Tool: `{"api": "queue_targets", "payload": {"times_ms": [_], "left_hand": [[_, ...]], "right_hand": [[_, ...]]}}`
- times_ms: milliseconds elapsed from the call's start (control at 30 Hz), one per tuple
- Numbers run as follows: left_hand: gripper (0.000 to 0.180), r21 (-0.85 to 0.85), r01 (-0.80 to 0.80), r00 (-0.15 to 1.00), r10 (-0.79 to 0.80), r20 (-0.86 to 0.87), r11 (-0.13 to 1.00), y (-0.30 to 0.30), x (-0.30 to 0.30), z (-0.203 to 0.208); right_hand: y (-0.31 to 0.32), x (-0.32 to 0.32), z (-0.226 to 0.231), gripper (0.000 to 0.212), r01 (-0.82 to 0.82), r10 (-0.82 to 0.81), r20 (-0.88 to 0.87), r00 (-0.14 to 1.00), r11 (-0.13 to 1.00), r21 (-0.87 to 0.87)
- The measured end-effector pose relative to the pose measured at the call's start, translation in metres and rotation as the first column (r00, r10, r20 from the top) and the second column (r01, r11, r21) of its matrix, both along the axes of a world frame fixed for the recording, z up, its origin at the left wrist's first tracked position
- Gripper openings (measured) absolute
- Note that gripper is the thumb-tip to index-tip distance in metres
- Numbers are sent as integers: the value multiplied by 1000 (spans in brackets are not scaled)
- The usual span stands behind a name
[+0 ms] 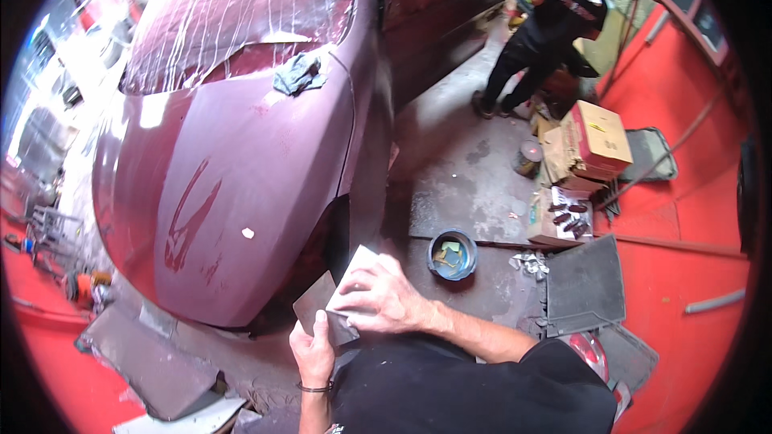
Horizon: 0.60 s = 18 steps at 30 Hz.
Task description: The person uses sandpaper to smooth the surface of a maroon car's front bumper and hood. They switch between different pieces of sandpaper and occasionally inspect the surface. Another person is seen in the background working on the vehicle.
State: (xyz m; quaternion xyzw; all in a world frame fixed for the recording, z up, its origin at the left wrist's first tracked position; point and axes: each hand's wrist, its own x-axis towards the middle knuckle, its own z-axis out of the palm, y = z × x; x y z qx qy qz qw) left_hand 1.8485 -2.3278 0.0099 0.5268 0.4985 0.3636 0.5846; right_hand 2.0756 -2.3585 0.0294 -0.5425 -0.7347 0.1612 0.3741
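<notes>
The left hand (313, 352) pinches a flat dark-grey sheet (317, 296), long axis slanting down rightward, while the right hand (388, 299) clasps a flat white sheet (362, 258) pointing up-right.

The person wears a black shirt (474, 390), its cloth dark and plain across the broad part that shows, with a few soft folds. The right sleeve (559, 358) is short and black, leaving the right forearm (474, 333) bare. A small white marking (337, 429) shows on the black cloth beside the left forearm (314, 415), too small to make out. A thin, dark bracelet (315, 387) circles the left wrist. The left hand (314, 351) and right hand (388, 299) are bare.
</notes>
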Motion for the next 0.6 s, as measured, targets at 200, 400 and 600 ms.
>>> {"api": "queue_targets", "payload": {"times_ms": [200,400,600], "left_hand": [[25,5,230,972,-230,49,973,52,-14,1],[29,-52,102,885,-67,461,993,92,8,32],[32,-328,201,780,51,624,923,84,9,24]], "right_hand": [[-41,-72,7,36,213,-210,38,977,963,-167],[-63,-82,24,37,351,-352,37,935,911,-217],[-46,-64,52,39,150,-152,-356,922,988,-32]]}}
